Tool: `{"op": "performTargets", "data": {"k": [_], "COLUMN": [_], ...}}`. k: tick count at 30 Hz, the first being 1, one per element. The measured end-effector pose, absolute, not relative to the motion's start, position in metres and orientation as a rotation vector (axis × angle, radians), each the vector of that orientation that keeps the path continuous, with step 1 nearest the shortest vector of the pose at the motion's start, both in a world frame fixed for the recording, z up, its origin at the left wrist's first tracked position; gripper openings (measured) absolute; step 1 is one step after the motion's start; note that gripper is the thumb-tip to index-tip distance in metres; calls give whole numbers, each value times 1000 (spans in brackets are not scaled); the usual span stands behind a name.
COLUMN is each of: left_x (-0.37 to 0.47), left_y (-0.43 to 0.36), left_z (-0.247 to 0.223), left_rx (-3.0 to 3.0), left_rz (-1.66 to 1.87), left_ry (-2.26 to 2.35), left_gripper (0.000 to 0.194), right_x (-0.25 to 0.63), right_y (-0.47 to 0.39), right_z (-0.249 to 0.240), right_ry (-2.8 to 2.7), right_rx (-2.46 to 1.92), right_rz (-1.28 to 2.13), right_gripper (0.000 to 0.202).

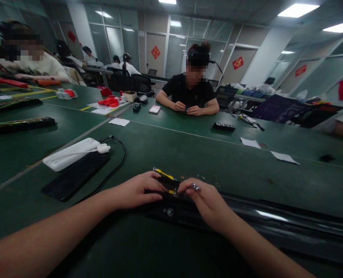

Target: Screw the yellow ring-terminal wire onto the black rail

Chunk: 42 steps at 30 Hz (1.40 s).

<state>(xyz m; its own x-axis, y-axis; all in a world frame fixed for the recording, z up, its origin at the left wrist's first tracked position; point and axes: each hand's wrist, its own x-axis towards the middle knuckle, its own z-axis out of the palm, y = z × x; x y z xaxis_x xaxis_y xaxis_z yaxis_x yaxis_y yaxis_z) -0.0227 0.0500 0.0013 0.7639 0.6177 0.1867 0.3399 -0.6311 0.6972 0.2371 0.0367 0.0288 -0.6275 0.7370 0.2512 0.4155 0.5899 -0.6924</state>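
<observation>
A long black glossy part [264,212] runs along the green table [148,148] from the centre to the right edge. My left hand [142,189] rests on its left end, fingers apart, the index fingertip beside a small yellow-sleeved terminal [170,191]. On the other side of that terminal is my right hand [202,197], its fingers curled around a shiny metal tool [195,187]. Just beyond the fingers lies a yellow-sleeved cable piece [164,173] with a ring end. A round metal fastener [170,212] shows on the part's near side.
A white power bank [70,154] and a dark phone [75,175] lie at the left, with a black cable [121,166] curving beside them. Across the table sits a person [202,90]. Paper pieces [250,143] and a black block [223,126] lie ahead right.
</observation>
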Motion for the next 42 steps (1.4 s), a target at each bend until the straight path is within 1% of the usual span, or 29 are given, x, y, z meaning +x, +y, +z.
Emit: {"op": "performTargets", "data": {"k": [23,30,42], "left_x": [-22,-22,-23], "left_y": [51,51,50], "left_z": [1,1,1], "left_rx": [2301,2286,2287], "left_rz": [555,558,558], "left_ry": [721,724,725], "left_gripper": [27,26,26], "right_x": [237,241,239], "right_y": [38,36,36], "right_z": [29,25,30], "right_ry": [-2288,-2206,-2287], "right_rx": [-944,-928,-910], "right_rz": [800,787,766], "right_gripper": [14,21,23]}}
